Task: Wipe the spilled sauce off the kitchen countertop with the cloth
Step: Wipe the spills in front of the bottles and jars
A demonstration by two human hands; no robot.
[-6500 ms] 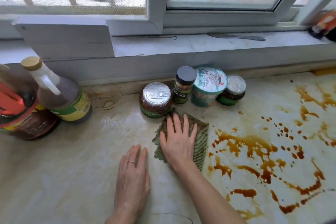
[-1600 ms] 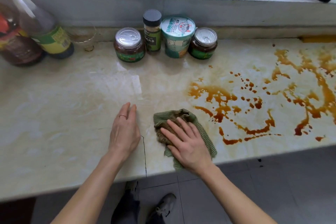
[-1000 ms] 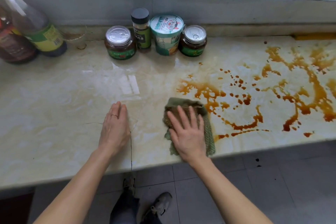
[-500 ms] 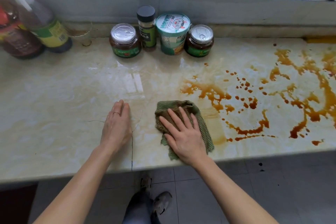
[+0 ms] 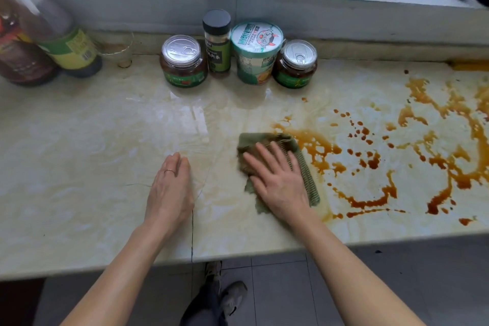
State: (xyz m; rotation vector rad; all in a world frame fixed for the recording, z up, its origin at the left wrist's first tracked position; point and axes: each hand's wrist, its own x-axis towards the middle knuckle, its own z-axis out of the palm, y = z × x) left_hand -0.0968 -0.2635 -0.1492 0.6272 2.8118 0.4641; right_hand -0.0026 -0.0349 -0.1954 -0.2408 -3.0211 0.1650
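Countertop (image 5: 79, 156), left part: no brown sauce, only a pale yellowish film and a wet sheen. We judge this stretch as already gone over.

Cloth (image 5: 307, 177): green, ribbed, bunched, lying flat on the counter at the left edge of the spill. Its right hem is just beside the nearest brown pool. Right hand (image 5: 277, 180) lies flat on top of it, fingers straight and spread, pressing down, not curled round it. Left hand (image 5: 170, 190) rests flat on the bare counter well apart from the cloth, fingers straight and close together, a ring on one finger, holding nothing.

Sauce (image 5: 370, 201): thick brown trails, pools and scattered drops run from the cloth to the right edge of view, some close to the front lip. A faint smear sits just below the cloth's right corner. Our estimate is that most of the spill is not yet wiped — the job is early to middling, with the whole right half to do.

Labels, along the back wall:
- Two jars (image 5: 184, 61) with pull-tab metal lids and green labels; print too small to read.
- Spice bottle (image 5: 217, 42), black cap, green label with Chinese characters we cannot read with confidence.
- Paper cup (image 5: 255, 53), a cartoon animal on the lid, capital letters round the rim — possibly "ENERGY", not certain.
- Big bottle (image 5: 68, 47) at far left, yellow-green label with a barcode; text blurred.
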